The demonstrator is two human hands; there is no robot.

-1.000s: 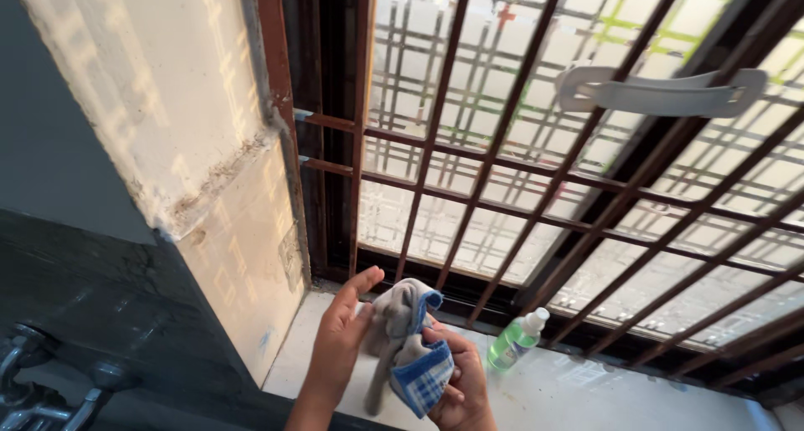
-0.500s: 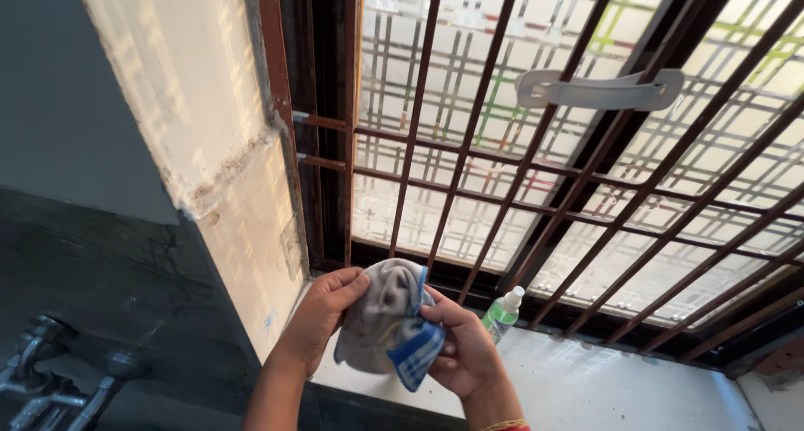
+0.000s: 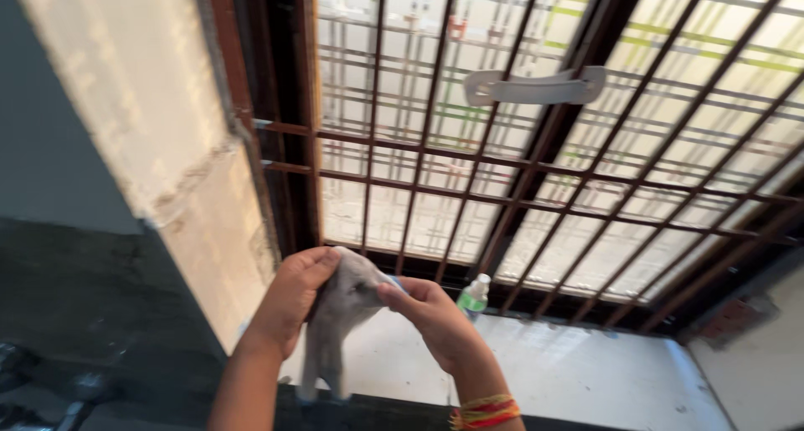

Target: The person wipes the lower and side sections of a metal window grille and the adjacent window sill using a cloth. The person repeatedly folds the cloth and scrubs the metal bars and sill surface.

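Brown metal bars of the window grille (image 3: 536,196) fill most of the view, with frosted glass behind them and a pale handle (image 3: 536,86) fixed on it. Below runs a white sill (image 3: 586,372), and on the left stands a cream wall (image 3: 142,129) with a dark counter (image 3: 75,314) under it. A small bottle with a green label (image 3: 474,297) stands on the sill, just beside the right hand (image 3: 431,314). Both hands hold a grey cloth (image 3: 339,314) between them, above the sill's front edge. The left hand (image 3: 293,293) is closed on its top, the right hand pinches its side. The hanging end could slip free if either pinch loosens, and the right wrist could knock the bottle over.
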